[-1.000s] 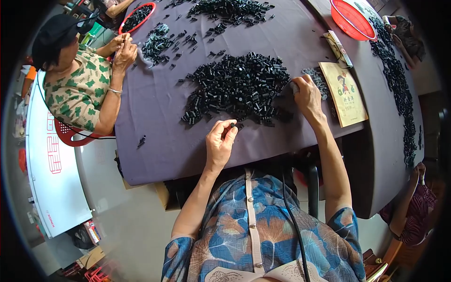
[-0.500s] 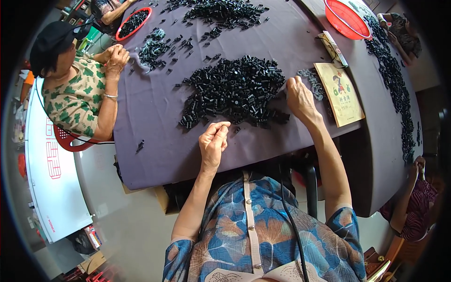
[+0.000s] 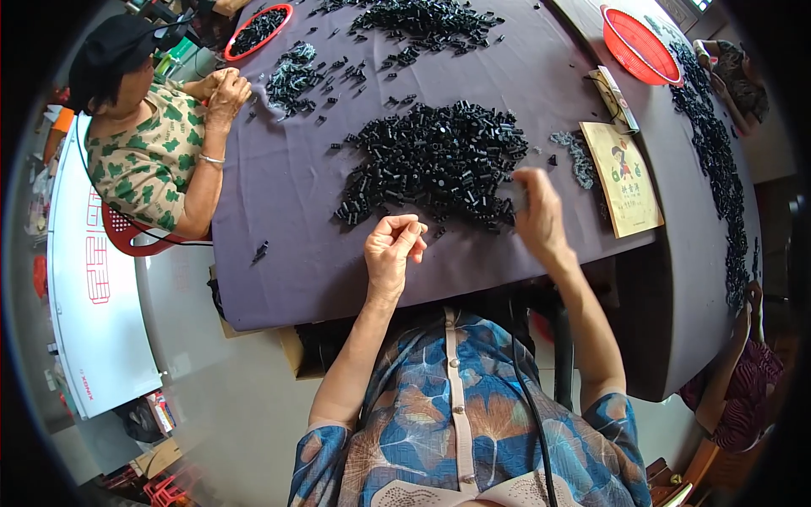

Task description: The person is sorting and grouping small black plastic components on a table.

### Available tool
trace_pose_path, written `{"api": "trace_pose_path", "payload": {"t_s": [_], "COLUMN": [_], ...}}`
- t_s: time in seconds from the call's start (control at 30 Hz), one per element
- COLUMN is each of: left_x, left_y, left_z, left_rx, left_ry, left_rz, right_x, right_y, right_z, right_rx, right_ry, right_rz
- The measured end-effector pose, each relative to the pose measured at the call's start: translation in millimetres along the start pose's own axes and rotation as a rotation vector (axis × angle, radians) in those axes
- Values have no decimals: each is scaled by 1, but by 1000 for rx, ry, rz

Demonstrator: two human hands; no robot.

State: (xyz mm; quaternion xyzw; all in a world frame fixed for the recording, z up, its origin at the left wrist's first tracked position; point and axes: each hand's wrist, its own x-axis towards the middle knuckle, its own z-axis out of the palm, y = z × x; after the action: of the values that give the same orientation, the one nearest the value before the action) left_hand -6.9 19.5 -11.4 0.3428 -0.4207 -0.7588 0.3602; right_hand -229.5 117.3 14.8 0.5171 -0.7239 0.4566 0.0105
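A large heap of small black cylindrical pieces lies on the dark tablecloth in front of me. My left hand is at the heap's near edge, thumb and fingers pinched together; whatever they hold is too small or hidden to make out. My right hand hovers by the heap's right edge, its fingers bent and smeared by motion, so their grip is unclear. Beyond it lies a small pile of grey translucent bits, with one black piece beside it.
A yellow booklet lies at the right, near a long narrow box. Red baskets stand at the far right and far left. A co-worker sits at the left, hands raised by another mixed pile. More people work along the right.
My right hand has come back from beside the grey bits toward me and the heap. A single black piece now shows beside those bits. My left hand stays pinched, and the view has shifted slightly.
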Motion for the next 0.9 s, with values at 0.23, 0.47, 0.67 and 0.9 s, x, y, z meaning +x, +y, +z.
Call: {"api": "trace_pose_path", "payload": {"t_s": [0.23,0.47,0.67,0.9], "left_x": [0,-3,-2,-4], "left_y": [2,3,2,1], "left_z": [3,6,10,12], "left_rx": [23,56,93,164], "left_ry": [24,39,35,22], "left_rz": [-6,12,22,27], "right_x": [-37,-50,-57,-56], "right_y": [-75,-75,-71,-72], "right_z": [34,57,62,63], "right_rx": [400,481,504,501], "right_ry": [-230,-187,-125,-123], "right_rz": [65,159,202,207]}}
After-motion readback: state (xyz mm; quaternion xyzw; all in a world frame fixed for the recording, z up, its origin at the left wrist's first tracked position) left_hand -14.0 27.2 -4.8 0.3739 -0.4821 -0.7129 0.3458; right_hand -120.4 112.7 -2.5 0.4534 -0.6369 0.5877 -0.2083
